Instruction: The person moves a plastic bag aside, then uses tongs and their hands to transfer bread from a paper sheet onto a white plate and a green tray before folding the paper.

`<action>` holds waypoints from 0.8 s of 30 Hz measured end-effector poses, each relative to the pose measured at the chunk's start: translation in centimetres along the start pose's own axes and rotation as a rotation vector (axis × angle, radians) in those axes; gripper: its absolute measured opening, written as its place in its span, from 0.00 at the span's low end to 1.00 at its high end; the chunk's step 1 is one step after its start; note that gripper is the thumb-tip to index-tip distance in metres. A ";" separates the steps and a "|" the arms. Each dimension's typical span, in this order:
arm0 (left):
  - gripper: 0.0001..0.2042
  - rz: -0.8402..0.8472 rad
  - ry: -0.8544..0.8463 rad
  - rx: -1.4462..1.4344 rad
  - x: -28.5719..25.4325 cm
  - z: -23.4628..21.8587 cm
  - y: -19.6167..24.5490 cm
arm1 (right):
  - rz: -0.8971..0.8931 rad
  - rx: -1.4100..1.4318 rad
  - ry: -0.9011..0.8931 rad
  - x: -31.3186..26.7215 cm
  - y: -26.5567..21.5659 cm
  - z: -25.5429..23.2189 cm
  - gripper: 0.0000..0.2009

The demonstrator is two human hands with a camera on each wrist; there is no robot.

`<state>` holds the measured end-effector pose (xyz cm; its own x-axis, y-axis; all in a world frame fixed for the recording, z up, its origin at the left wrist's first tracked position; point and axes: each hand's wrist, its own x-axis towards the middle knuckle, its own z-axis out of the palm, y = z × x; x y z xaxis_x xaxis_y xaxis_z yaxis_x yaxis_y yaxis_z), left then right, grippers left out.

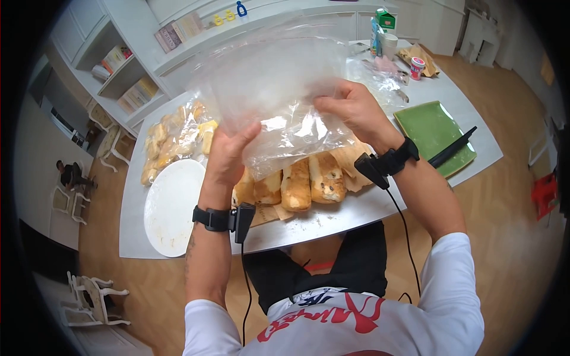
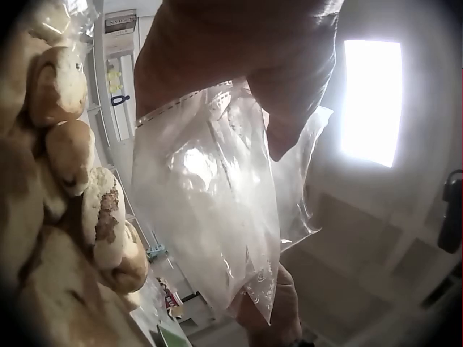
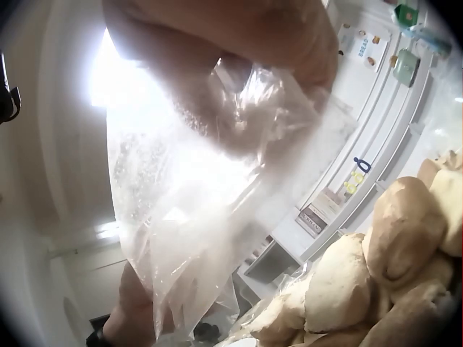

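A clear plastic bag (image 1: 291,127) is held up over the table in the head view, its film wrinkled and shiny. My left hand (image 1: 228,148) grips its left side, thumb on the near face and fingers behind the film. On the opposite side my right hand (image 1: 359,113) pinches the bag, thumb toward me. In the left wrist view the plastic bag (image 2: 206,195) hangs from the left hand; bunched film shows at the right hand (image 3: 239,65) in the right wrist view. Below the bag lie several browned bread loaves (image 1: 297,187), partly hidden by it.
A white plate (image 1: 174,207) sits left of the loaves, bagged bread pieces (image 1: 172,139) behind it. To the right are a green tray (image 1: 430,127) and a black-handled utensil (image 1: 452,148). A red-and-white tub (image 1: 417,68), a paper cup (image 1: 389,44) and a green carton (image 1: 385,19) stand at the back right.
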<state>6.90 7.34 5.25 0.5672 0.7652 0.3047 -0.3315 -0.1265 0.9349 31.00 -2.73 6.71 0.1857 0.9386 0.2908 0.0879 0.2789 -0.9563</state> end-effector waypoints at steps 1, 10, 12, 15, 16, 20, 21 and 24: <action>0.30 -0.024 -0.030 -0.013 -0.2 -0.1 -0.1 | -0.014 0.025 0.009 -0.3 -0.3 0.3 0.14; 0.12 0.138 0.152 0.336 -0.8 0.9 -1.3 | -0.334 -0.202 0.212 0.4 1.8 2.1 0.09; 0.11 0.178 0.178 0.419 -0.6 0.2 -1.8 | -0.458 -0.336 0.279 0.3 2.6 2.2 0.07; 0.11 0.413 0.204 0.737 -0.8 1.1 -1.2 | -0.510 -0.609 0.343 0.2 2.1 2.0 0.05; 0.11 0.403 0.207 0.740 -1.0 1.7 -0.9 | -0.548 -0.654 0.353 0.4 2.4 1.6 0.05; 0.11 0.434 0.259 0.736 -1.5 3.1 -0.4 | -0.640 -0.728 0.377 1.5 2.6 1.0 0.05; 0.10 0.461 0.271 0.727 -1.5 3.4 -0.6 | -0.642 -0.726 0.390 1.3 2.5 0.8 0.06; 0.11 0.306 0.252 0.581 -1.5 2.5 -0.9 | -0.602 -0.648 0.364 0.9 2.0 0.7 0.07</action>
<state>8.20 4.73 4.38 0.2975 0.7555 0.5837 0.0480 -0.6225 0.7812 30.69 -1.20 5.08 0.2158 0.5228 0.8247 0.7726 0.4251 -0.4716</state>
